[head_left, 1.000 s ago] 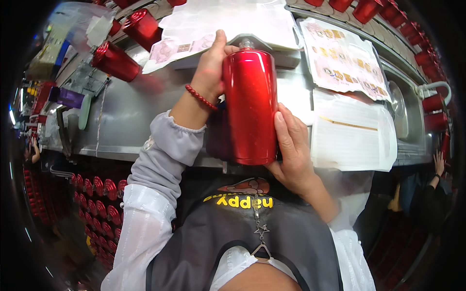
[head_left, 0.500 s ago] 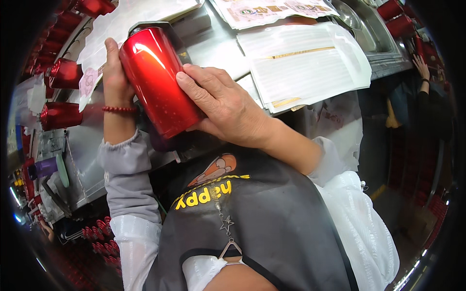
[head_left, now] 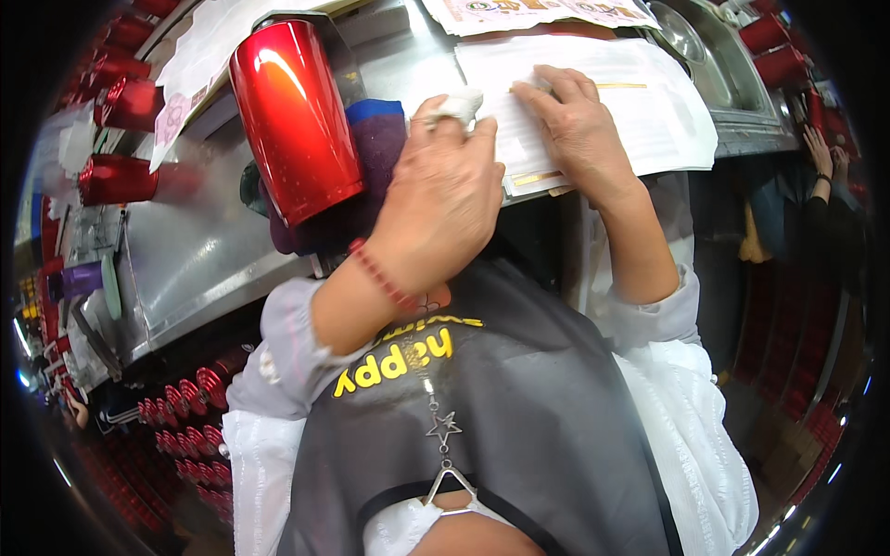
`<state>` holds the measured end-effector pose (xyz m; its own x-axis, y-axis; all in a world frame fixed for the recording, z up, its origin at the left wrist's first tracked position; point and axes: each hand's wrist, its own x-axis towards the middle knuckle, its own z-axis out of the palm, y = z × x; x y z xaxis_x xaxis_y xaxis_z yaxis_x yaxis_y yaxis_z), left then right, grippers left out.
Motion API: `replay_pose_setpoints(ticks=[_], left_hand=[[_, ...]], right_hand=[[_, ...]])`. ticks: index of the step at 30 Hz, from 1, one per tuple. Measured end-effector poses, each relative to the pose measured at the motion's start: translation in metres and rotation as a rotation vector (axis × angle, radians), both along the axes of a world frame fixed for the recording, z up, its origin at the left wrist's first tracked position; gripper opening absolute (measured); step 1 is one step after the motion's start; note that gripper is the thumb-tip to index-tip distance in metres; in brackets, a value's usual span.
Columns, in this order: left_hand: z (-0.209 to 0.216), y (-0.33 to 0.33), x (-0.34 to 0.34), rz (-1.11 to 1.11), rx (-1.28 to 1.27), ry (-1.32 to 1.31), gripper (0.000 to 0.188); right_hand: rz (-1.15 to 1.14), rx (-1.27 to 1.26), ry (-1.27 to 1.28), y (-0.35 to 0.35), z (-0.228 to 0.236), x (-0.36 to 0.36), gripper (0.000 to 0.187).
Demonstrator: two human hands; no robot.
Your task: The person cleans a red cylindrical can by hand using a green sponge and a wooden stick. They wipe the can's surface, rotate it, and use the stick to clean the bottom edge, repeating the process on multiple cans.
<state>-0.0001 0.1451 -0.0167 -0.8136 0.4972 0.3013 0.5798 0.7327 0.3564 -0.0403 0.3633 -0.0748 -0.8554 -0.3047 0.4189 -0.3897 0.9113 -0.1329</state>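
A glossy red metal cylinder (head_left: 295,125) lies tilted on a dark purple cloth (head_left: 375,144) with a blue edge, at the work table's front. My left hand (head_left: 440,190), a red bead bracelet at its wrist, is closed around a crumpled white wad (head_left: 459,106), maybe cloth or tissue. That hand is just right of the cylinder, not touching it. Farther right, my right hand (head_left: 584,130) rests palm down on a stack of white sheets (head_left: 663,120), bent fingers apart. Its fingertips lie by the left end of a thin gold strip (head_left: 621,86) on the top sheet; the hand hides part of it.
Printed sheets (head_left: 528,14) lie at the back, near a metal sink (head_left: 732,69). More red cylinders (head_left: 119,179) stand along the left. Racked red parts (head_left: 195,398) are at lower left. Another person's hand (head_left: 818,153) shows at far right.
Both hands have let go of the red cylinder, which lies on the purple cloth. My left hand has crossed rightward and holds the white wad; my right hand has moved onto the sheets.
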Motion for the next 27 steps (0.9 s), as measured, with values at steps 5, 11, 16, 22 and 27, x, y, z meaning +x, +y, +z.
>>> replay_pose_setpoints(ticks=[5,11,16,22,27], left_hand=[[-0.04,0.033,-0.023,0.17,-0.343,0.151,0.051],[-0.047,0.043,-0.024,0.142,-0.303,0.113,0.048],[-0.043,0.036,-0.019,0.121,-0.241,0.136,0.046],[-0.006,0.018,0.002,-0.089,0.08,0.159,0.046],[0.003,-0.008,0.014,0.021,0.038,0.172,0.039]], right_hand=[[-0.038,0.009,-0.037,0.012,0.004,-0.001,0.036],[0.097,-0.084,-0.026,0.019,0.001,-0.012,0.026],[0.165,-0.159,-0.001,0.01,0.008,-0.02,0.017],[0.157,-0.164,-0.015,0.016,0.01,-0.008,0.019],[0.243,-0.135,0.01,0.01,0.012,-0.005,0.02]])
